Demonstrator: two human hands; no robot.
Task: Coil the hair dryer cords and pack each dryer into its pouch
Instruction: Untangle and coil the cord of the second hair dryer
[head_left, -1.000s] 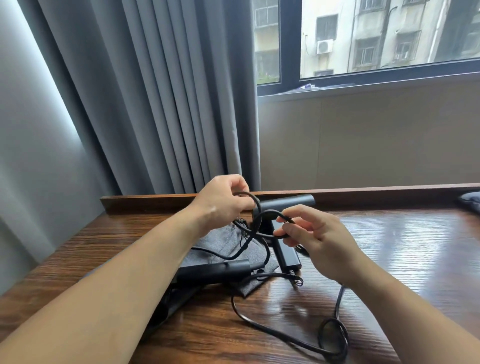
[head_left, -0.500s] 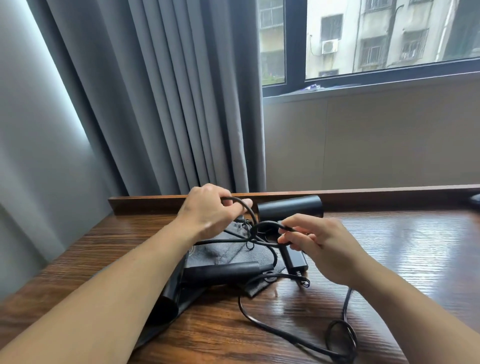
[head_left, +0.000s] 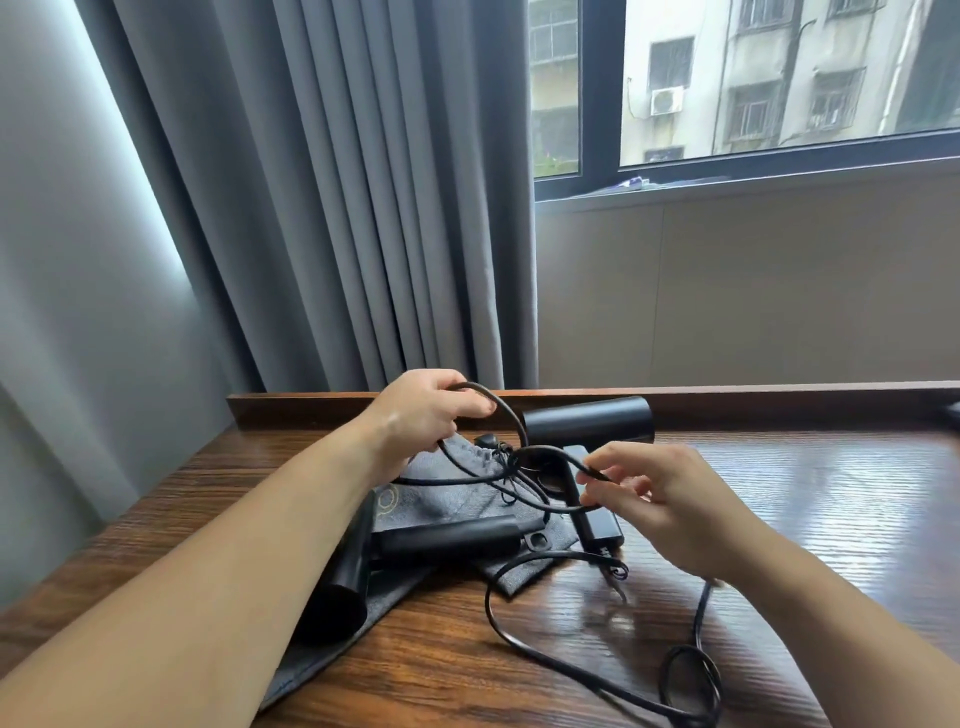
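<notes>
Dryer barrel crosswise | left hand, right hand pinch cord

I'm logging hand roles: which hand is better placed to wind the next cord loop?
Probably the right hand: it pinches the cord on the side trailing slack across the table, while the left hand holds the gathered loop.

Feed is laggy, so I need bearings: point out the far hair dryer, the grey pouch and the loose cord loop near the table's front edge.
far hair dryer (head_left: 587, 427), head view, on its barrel.
grey pouch (head_left: 447, 501), head view, on bare fabric below its drawstring.
loose cord loop (head_left: 693, 678), head view, on the coil's strand.
</notes>
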